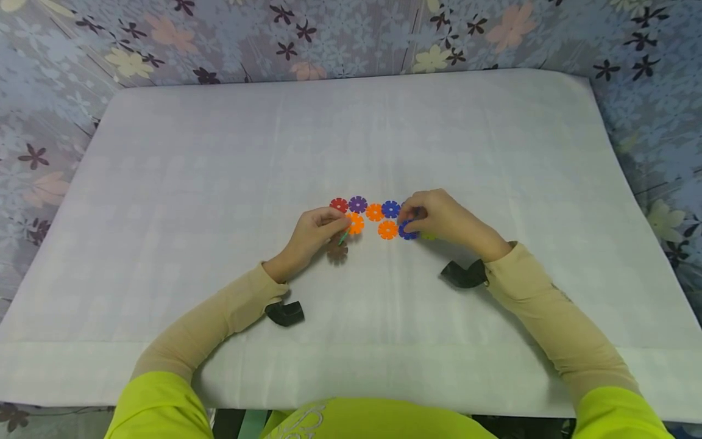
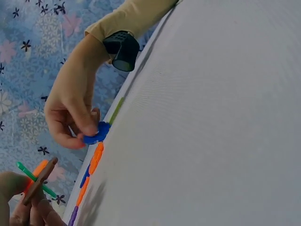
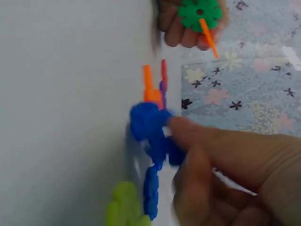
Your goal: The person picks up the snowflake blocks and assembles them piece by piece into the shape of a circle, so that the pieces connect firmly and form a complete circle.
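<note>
My left hand [image 1: 314, 236] pinches a small cluster of joined notched plastic discs: an orange disc [image 1: 356, 224], a green disc [image 3: 192, 14] seen edge-on in the head view, and a brown disc [image 2: 41, 180]. To the right, my right hand [image 1: 443, 214] pinches a blue notched disc [image 2: 97, 133] between thumb and fingers. That disc is tilted off the table in the left wrist view. More blue pieces [image 3: 151, 190] show beside the fingers in the right wrist view, partly hidden by them. A yellow-green disc [image 3: 124, 205] lies close under this hand.
Between and behind the hands are a red disc [image 1: 336, 203], a purple disc [image 1: 358, 204], an orange disc [image 1: 375, 212], a blue disc [image 1: 390, 209] and a nearer orange disc [image 1: 387, 230]. All lie on a white-covered table [image 1: 219, 152]. Floral fabric [image 1: 351, 36] borders the far edge.
</note>
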`<action>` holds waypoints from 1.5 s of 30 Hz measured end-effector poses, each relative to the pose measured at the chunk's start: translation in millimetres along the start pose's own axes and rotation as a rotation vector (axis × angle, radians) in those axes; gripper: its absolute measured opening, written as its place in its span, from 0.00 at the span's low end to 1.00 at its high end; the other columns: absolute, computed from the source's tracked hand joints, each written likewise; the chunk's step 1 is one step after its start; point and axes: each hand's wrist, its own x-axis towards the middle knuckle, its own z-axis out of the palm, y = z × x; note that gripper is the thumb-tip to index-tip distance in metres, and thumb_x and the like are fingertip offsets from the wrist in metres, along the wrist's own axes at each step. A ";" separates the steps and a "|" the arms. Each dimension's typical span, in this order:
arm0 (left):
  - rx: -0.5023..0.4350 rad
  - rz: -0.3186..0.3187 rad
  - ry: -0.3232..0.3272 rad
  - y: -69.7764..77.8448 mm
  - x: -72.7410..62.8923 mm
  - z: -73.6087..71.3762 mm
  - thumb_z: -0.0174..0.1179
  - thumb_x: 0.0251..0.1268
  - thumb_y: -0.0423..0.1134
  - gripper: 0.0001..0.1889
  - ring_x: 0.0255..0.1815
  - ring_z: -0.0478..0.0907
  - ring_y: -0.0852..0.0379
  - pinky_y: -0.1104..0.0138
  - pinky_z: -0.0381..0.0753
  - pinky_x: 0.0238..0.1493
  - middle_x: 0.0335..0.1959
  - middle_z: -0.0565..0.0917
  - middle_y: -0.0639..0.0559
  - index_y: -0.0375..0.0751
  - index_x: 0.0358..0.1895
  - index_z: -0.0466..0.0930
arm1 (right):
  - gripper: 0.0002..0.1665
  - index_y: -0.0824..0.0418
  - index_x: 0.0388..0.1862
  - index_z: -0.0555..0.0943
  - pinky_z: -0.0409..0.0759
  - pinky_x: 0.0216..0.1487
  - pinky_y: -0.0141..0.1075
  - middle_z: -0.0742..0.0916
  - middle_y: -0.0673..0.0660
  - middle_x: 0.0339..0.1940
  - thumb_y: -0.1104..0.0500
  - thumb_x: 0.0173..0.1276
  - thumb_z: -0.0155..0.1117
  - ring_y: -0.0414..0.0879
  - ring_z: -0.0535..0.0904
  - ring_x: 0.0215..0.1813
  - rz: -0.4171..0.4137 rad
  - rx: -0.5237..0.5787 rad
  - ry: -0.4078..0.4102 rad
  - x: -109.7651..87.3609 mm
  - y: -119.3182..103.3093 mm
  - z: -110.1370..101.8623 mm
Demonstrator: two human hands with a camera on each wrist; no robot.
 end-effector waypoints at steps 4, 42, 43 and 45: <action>0.015 -0.003 0.007 0.3 0.4 -0.1 0.56 0.61 0.33 0.07 0.21 0.69 0.53 0.66 0.71 0.31 0.22 0.78 0.44 0.30 0.32 0.76 | 0.08 0.69 0.37 0.80 0.75 0.29 0.33 0.81 0.55 0.28 0.69 0.58 0.63 0.46 0.76 0.27 -0.117 0.139 0.117 1.2 -2.9 5.2; 0.062 -0.076 -0.110 1.1 0.3 0.1 0.54 0.63 0.37 0.10 0.27 0.69 0.55 0.67 0.70 0.34 0.25 0.77 0.47 0.31 0.40 0.77 | 0.12 0.65 0.30 0.82 0.73 0.34 0.34 0.83 0.54 0.30 0.71 0.45 0.72 0.44 0.75 0.32 -0.492 -0.015 0.428 10.4 -0.9 41.4; 0.062 -0.074 -0.105 1.3 0.3 -0.2 0.54 0.63 0.37 0.10 0.26 0.69 0.54 0.67 0.70 0.33 0.24 0.76 0.46 0.32 0.39 0.77 | 0.12 0.64 0.30 0.82 0.72 0.35 0.35 0.83 0.53 0.30 0.69 0.45 0.72 0.45 0.74 0.33 -0.468 -0.054 0.404 9.7 -0.7 39.7; 0.062 -0.078 -0.091 2.1 0.1 -0.7 0.55 0.63 0.38 0.10 0.25 0.69 0.54 0.66 0.71 0.31 0.24 0.76 0.45 0.33 0.38 0.78 | 0.11 0.63 0.31 0.82 0.70 0.38 0.37 0.83 0.52 0.30 0.66 0.47 0.72 0.46 0.73 0.35 -0.427 -0.122 0.333 8.7 -0.2 37.4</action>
